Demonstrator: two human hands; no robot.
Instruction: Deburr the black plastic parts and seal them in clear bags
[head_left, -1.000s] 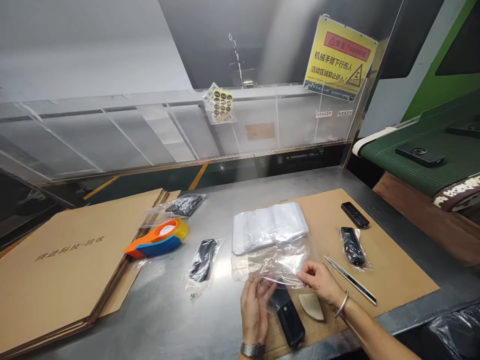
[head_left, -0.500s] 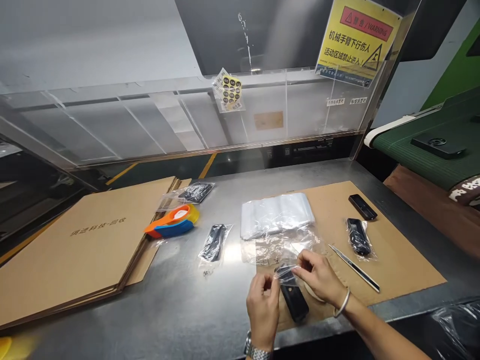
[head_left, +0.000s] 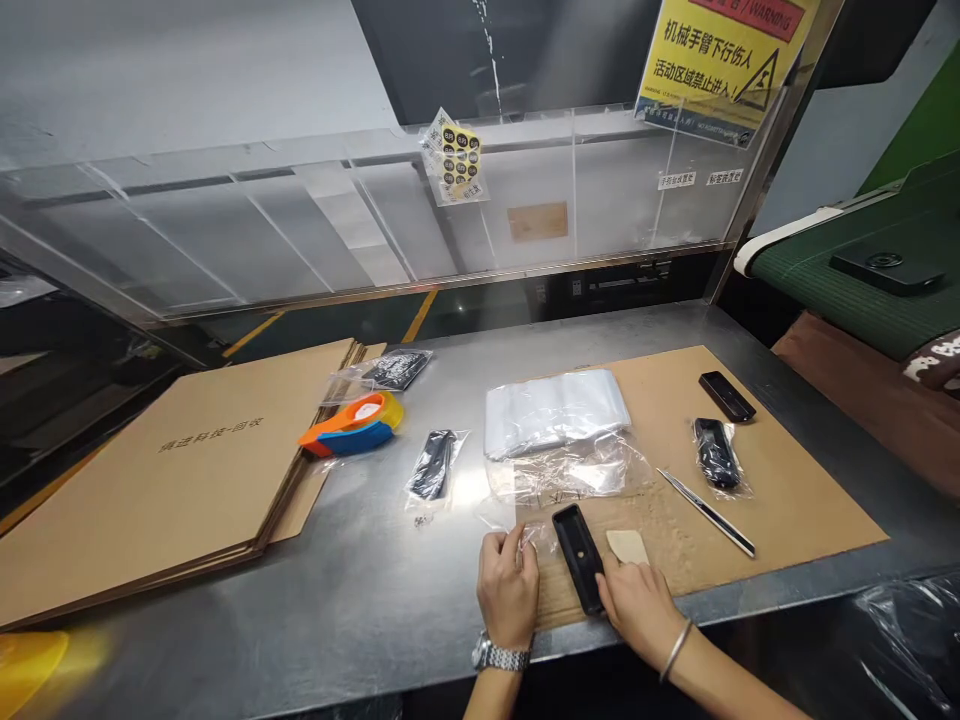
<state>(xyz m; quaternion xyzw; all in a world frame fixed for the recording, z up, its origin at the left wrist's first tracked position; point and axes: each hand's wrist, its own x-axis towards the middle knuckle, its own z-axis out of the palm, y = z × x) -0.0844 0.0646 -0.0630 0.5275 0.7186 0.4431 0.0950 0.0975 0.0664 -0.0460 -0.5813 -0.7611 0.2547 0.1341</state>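
Note:
A long black plastic case [head_left: 578, 560], its hollow side up with a small round spot inside, lies on the cardboard sheet. My right hand [head_left: 643, 605] grips the case's right edge near its lower end. To the left of the case, my left hand [head_left: 510, 588] is closed, with a clear plastic bag [head_left: 541, 540] pinched at its fingertips. A beige cloth-like piece [head_left: 628, 546] lies just beyond my right fingers. Further up is a stack of clear plastic bags [head_left: 555, 415].
On the cardboard sheet [head_left: 810, 510] lie a box cutter [head_left: 709, 515], a bagged black part [head_left: 717, 455] and another black case [head_left: 727, 396]. To the left are a bagged black piece [head_left: 433, 466], an orange-and-blue tape dispenser [head_left: 352, 428] and stacked cardboard [head_left: 187, 480]. A green conveyor [head_left: 810, 250] stands right.
The clear bag has come away from the black case and moved left with my left hand. My right hand has shifted down onto the case's edge. The view has tilted slightly down.

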